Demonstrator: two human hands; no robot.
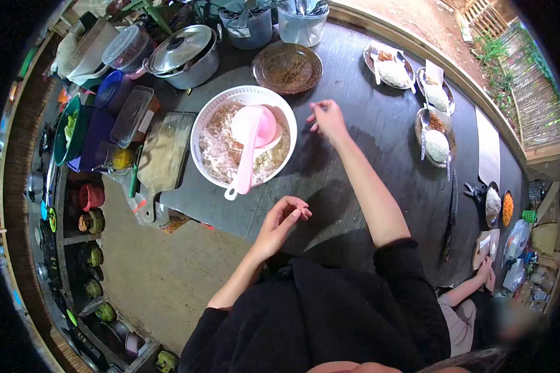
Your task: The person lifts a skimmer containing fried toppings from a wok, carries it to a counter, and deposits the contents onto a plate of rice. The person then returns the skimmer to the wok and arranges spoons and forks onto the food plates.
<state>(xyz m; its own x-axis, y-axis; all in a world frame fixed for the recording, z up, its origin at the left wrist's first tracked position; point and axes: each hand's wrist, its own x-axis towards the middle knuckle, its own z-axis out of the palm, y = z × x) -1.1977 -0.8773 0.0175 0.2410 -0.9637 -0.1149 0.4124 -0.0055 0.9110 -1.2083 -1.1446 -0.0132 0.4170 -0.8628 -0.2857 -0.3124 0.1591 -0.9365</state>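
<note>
A white tub (200,158) of cooked rice stands at the table's near left. Across the rice lie a pink rice scoop (247,163) and a white one beneath it, its handle over the rim. Just off the tub's right side, my right hand (330,122) hovers above the dark table, fingers loosely bent and nothing visible in them. My left hand (282,225) is near the table edge below the tub, half curled and holding nothing I can see. A brown plate (287,67) with dark crumbs sits behind the tub.
Plates of rice (437,146) with cutlery stand at the right. Behind the tub are a lidded pot (183,57) and cutlery buckets (303,28). A cutting board (165,149) lies left. Another person's hands (484,273) rest at the table's far right.
</note>
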